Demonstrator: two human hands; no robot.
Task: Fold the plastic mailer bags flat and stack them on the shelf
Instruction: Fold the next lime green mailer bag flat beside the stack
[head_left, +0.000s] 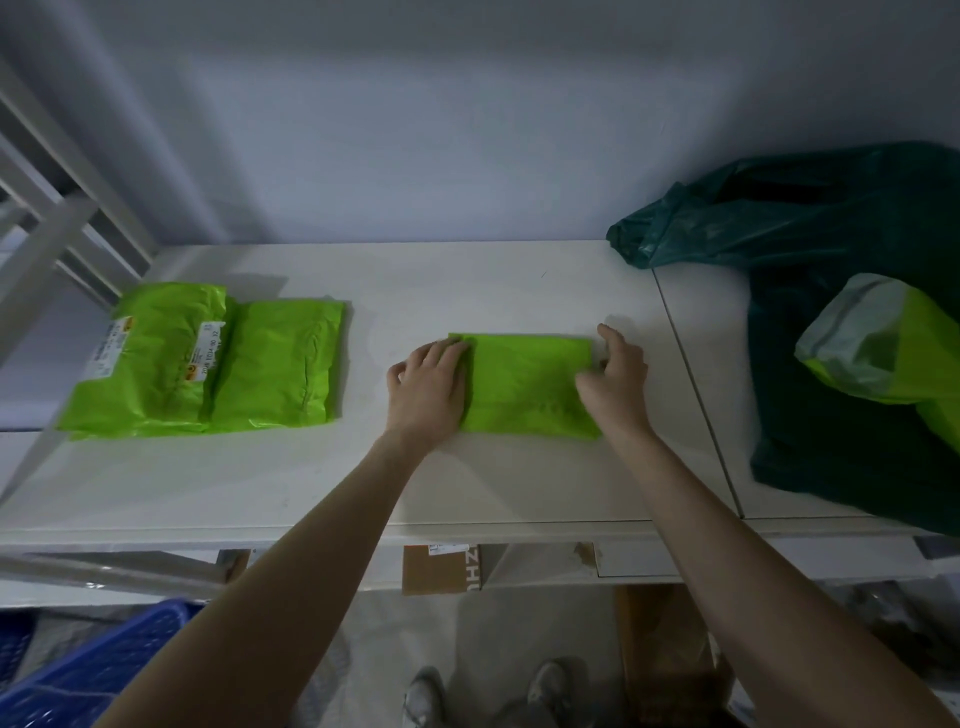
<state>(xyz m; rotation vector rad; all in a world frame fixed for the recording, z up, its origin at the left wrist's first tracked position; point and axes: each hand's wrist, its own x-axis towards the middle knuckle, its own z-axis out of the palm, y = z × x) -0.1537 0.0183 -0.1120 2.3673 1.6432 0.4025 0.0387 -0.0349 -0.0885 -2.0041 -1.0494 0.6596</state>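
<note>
A folded bright green mailer bag (524, 387) lies flat in the middle of the white shelf (311, 478). My left hand (428, 389) rests palm down on its left edge, fingers spread over the plastic. My right hand (615, 382) grips its right edge, thumb up and fingers curled onto the bag. At the left of the shelf sits a stack of folded green mailer bags (208, 358) with white shipping labels on the left one. Another green and grey mailer bag (883, 348) pokes out of a dark green sack at the right.
The dark green plastic sack (831, 260) covers the shelf's right end. A white wall stands behind the shelf and a white frame (57, 249) rises at the far left. Below are cardboard boxes (439, 569), a blue crate (88, 670) and my shoes.
</note>
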